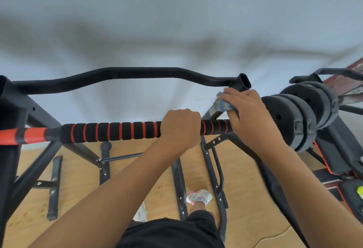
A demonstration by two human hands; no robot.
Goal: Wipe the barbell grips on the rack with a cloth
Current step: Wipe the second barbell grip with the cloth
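Right hand (253,114), weight plates (290,122) alongside

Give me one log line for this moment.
left hand: grips barbell grip | right hand: holds cloth at grip's right end

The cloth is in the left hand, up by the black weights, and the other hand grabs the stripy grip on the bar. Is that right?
Not quite. The head view shows the cloth in the right hand, up by the black weights. It is the left hand that grabs the stripy grip on the bar.
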